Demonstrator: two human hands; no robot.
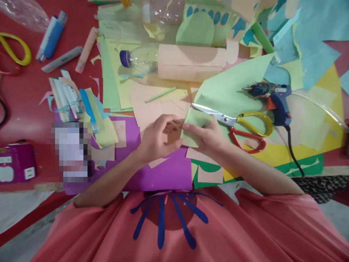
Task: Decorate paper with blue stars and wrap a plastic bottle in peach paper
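Note:
A small piece of light green paper (pixel 193 120), seemingly folded, is held between the thumb and fingers of my right hand (pixel 214 136). My left hand (pixel 160 136) is at the paper's left edge, its fingers curled and a gap between thumb and fingers. Its thumb tip comes close to the paper; whether it touches I cannot tell. Scissors (pixel 229 122) with one yellow and one red handle lie just right of the paper, blades pointing left. Beyond my hands a thin green paper stick (pixel 160 95) lies on peach paper (pixel 141 105).
A plastic bottle (pixel 141 60) wrapped in peach paper lies at the back. To the right a blue glue gun (pixel 279 98) rests on its side, its black cord running toward me. Markers (pixel 65 94), a pixelated phone-like object (pixel 71 151) and a purple box (pixel 17 162) are on the left.

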